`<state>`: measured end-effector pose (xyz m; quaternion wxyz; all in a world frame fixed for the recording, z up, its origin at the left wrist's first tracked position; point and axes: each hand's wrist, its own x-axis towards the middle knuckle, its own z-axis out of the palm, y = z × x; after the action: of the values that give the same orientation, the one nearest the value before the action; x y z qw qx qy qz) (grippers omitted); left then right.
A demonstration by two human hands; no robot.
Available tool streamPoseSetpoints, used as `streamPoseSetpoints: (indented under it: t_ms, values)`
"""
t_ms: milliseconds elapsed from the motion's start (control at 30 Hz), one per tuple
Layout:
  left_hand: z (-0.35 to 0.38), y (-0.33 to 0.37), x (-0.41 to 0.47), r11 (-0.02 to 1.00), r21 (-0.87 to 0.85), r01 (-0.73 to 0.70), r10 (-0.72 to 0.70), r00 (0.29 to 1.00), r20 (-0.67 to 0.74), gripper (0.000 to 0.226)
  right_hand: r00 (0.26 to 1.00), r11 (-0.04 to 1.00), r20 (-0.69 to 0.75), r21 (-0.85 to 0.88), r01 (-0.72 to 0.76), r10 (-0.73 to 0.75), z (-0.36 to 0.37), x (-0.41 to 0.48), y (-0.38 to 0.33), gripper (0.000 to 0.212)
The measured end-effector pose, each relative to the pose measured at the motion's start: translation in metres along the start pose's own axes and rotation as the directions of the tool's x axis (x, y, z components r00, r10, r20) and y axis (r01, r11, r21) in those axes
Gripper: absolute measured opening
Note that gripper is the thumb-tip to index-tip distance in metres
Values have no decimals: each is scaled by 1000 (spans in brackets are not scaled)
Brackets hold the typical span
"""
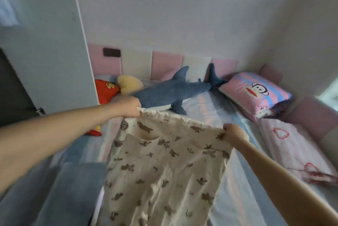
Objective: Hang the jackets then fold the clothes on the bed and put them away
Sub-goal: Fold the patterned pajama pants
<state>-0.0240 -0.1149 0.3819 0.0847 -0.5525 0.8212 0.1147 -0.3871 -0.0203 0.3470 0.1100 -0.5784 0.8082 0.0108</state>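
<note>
**Printed pyjama trousers held up by the waistband**

Printed trousers (pixel 164 167) hang over the bed's (pixel 243 180) middle; my left hand (pixel 130 107) and right hand (pixel 233 132) each pinch a waistband corner. I'd keep the band taut, lower it flat, then fold leg onto leg. No containers show.
</note>
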Motion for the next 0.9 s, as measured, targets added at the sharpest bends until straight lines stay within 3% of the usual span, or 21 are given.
streamPoseSetpoints:
  t_ms: [33, 100, 200, 300, 433, 500, 567, 700, 767, 900]
  values:
    - [-57, 0, 17, 999, 38, 18, -11, 985, -175, 23, 982, 997, -186, 76, 7, 7, -54, 24, -11, 9]
    - [-132, 4, 35, 998, 20, 62, -49, 916, -399, 19, 905, 986, -423, 162, 29, 42, -131, 52, -26, 13]
    - [-257, 13, 42, 998, -38, 53, -65, 723, -688, 14, 708, 958, -703, 239, 156, 60, -262, 81, -48, 9]
    - [-334, 20, 38, 999, -38, 6, -35, 503, -863, 19, 528, 925, -844, 272, 265, 96, -347, 89, -56, 6]
    - [-355, 20, 57, 996, -32, -89, 4, 378, -926, 22, 439, 901, -894, 260, 348, 88, -377, 96, -48, 11]
    - [-342, 19, 68, 991, -43, -130, 10, 386, -923, 27, 443, 899, -892, 262, 350, 87, -365, 99, -39, 8]
    - [-312, 15, 81, 989, -28, -148, 42, 448, -893, 26, 489, 911, -869, 260, 320, 76, -336, 104, -29, 9]
    - [-215, 8, 106, 981, 46, -186, 160, 665, -729, 26, 698, 941, -715, 263, 215, 40, -241, 116, 0, 15]
    - [-160, 6, 107, 977, 47, -207, 186, 731, -657, 30, 772, 944, -631, 297, 143, 81, -188, 113, 11, 10]
    - [-18, 0, 98, 971, 53, -231, 232, 877, -421, 14, 900, 988, -434, 155, 26, 44, -59, 92, 23, 15]
